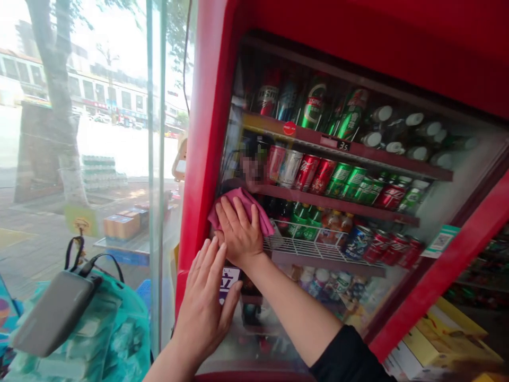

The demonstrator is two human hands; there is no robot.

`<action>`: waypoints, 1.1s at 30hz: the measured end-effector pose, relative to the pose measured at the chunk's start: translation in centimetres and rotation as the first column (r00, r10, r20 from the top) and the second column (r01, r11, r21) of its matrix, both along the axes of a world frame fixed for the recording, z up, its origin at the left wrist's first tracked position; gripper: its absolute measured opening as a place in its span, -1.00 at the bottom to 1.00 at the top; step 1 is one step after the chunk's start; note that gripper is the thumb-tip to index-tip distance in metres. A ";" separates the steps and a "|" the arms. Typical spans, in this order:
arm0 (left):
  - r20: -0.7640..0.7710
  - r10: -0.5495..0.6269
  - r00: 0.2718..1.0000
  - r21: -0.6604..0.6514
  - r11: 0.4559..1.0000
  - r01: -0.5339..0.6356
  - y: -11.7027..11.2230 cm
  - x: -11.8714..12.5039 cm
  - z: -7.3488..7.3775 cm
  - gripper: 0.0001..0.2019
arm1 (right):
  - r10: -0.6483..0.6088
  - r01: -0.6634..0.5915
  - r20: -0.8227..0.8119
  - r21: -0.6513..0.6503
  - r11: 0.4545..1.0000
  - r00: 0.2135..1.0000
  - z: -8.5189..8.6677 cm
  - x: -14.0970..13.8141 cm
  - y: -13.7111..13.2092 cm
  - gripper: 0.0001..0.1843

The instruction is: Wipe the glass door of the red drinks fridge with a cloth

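My right hand (240, 231) holds a pink cloth (256, 204) pressed to the glass door (238, 313) of a red drinks fridge, close to the left edge of the frame. Its fingers lie stretched over the cloth. Just below and to the left is my left hand (207, 297), open with fingers extended and nothing in it. Its fingertips come up beside the right wrist and fingers; whether they touch the glass I cannot tell. Part of a white sticker with a purple character (229, 284) shows behind the left hand.
Behind the glass, shelves hold several cans (312, 172) and bottles (300, 217). A grey power bank (53, 313) hangs at the lower left by teal plastic packs (79, 355). Yellow cartons (449, 345) stand lower right. A glass pane (156, 159) borders the street side.
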State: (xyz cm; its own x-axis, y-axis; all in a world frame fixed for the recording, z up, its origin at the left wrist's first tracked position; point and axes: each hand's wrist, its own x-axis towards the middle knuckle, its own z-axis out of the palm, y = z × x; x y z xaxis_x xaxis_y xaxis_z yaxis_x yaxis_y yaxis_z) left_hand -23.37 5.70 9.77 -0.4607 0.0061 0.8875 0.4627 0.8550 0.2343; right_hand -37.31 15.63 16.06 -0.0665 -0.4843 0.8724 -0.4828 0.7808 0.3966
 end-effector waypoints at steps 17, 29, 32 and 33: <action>-0.055 -0.125 0.991 -0.037 0.992 0.123 4.7 -1.9 1.3 -0.16 | -0.198 0.204 0.097 -0.056 0.977 0.975 4.2 -0.8 11.9 -0.25; -0.039 -0.204 0.978 -0.112 0.974 0.199 12.6 -4.0 2.3 -0.18 | -0.239 0.223 -0.068 -0.187 0.957 0.969 4.3 -1.9 24.7 -0.21; -0.035 -0.226 0.974 -0.121 0.968 0.220 14.5 -4.5 2.2 -0.17 | -0.266 0.249 -0.051 -0.217 0.944 0.963 4.1 -1.9 27.9 -0.18; -0.028 -0.228 0.973 -0.122 0.967 0.223 15.1 -4.6 2.1 -0.17 | -0.276 0.258 -0.050 -0.230 0.938 0.960 4.0 -1.9 29.0 -0.17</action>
State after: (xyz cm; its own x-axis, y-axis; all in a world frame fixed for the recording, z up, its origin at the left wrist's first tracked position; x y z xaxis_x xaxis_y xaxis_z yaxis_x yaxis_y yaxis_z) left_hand -27.99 20.78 11.84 -0.3985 0.2115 0.8925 0.6542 0.7476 0.1149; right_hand -39.21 44.61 20.09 -0.0925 -0.2543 0.9627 -0.2186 0.9484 0.2295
